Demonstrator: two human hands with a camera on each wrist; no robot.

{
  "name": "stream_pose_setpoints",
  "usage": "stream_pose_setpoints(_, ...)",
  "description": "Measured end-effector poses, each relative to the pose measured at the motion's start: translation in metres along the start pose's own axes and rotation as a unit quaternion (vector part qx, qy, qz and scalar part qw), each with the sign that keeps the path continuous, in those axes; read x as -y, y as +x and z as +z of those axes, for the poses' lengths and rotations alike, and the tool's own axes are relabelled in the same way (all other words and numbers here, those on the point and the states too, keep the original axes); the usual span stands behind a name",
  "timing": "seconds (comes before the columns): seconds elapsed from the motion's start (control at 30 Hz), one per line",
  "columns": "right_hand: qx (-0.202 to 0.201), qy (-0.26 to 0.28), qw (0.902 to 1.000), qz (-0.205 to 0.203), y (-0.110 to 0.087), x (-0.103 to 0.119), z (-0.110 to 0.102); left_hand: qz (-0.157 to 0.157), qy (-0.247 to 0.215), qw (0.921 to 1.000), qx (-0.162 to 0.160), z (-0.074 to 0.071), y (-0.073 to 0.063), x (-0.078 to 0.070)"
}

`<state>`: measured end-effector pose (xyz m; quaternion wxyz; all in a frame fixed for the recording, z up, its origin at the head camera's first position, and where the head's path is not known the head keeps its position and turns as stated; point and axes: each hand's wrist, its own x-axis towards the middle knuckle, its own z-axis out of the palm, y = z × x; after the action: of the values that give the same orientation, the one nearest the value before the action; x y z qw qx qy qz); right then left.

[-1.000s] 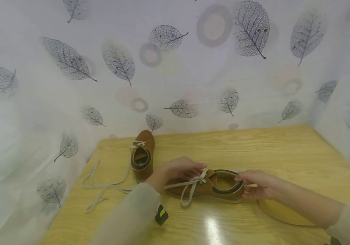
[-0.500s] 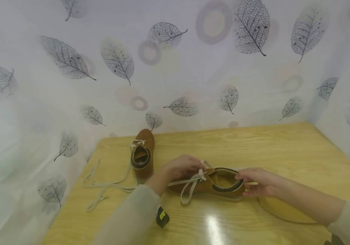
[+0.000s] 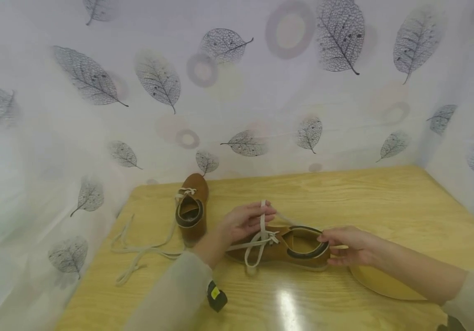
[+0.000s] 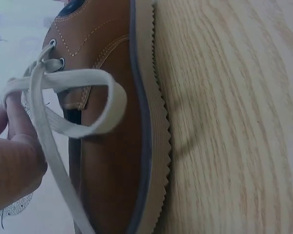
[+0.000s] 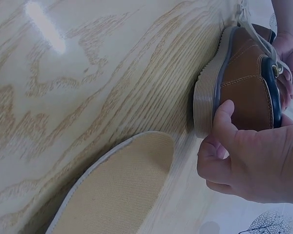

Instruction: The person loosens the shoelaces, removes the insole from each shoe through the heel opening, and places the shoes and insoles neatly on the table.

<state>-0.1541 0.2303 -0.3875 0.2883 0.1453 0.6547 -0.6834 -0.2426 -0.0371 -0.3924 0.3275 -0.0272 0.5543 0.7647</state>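
Note:
A brown leather shoe point(image 3: 278, 258) lies sideways on the table, its toe to the left and its dark-collared opening to the right. My left hand point(image 3: 243, 223) is above its toe, holding up a flat off-white shoelace point(image 3: 263, 219) that runs over the fingers. In the left wrist view, a loose loop of the shoelace point(image 4: 83, 78) hangs over the shoe's side, beside the eyelets. My right hand point(image 3: 353, 246) grips the heel at the collar; in the right wrist view its thumb is inside the opening's far edge, hidden, with a finger on the outer heel.
A matching shoe point(image 3: 199, 184) stands at the back left, toe to the wall, long loose laces point(image 3: 154, 249) trailing left of it. A tan insole point(image 3: 386, 285) lies under the right forearm. Behind the wooden table point(image 3: 344, 197) hangs a leaf-patterned curtain point(image 3: 245, 101).
My left hand has moved from low behind the laces up and slightly left, drawing a strand of shoelace upward. My right hand stays at the heel.

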Motion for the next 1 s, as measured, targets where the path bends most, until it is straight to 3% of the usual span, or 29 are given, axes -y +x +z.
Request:
stream_pose_setpoints(0.13, 0.001, -0.004, 1.0, 0.001, 0.001, 0.001, 0.001, 0.033, -0.046, 0.998, -0.028, -0.007, -0.006, -0.002)
stream_pose_setpoints(0.27, 0.0, -0.004, 1.0, 0.003, 0.0, 0.001, 0.001, 0.092, -0.042, 0.9938, -0.046, -0.011, -0.015, -0.005)
stream_pose_setpoints(0.37, -0.001, -0.001, 1.0, 0.004, 0.001, 0.0, 0.0, 0.142, -0.028, 0.9878, -0.058, -0.011, -0.023, -0.009)
stream_pose_setpoints(0.5, -0.002, 0.002, 1.0, 0.005, 0.001, 0.001, 0.0, 0.186, -0.048, 0.9778, -0.082, -0.011, -0.033, -0.016)
stream_pose_setpoints(0.67, -0.003, 0.002, 1.0, 0.005, 0.0, 0.002, 0.002, 0.217, -0.122, 0.9596, -0.131, -0.015, -0.046, -0.024)
stream_pose_setpoints(0.87, -0.003, 0.002, 1.0, 0.004, 0.0, 0.002, 0.002, 0.231, -0.186, 0.9371, -0.184, -0.025, -0.066, -0.03)
stream_pose_setpoints(1.0, -0.006, 0.002, 1.0, 0.005, 0.0, 0.001, 0.002, 0.232, -0.202, 0.9301, -0.2, -0.03, -0.079, -0.034)
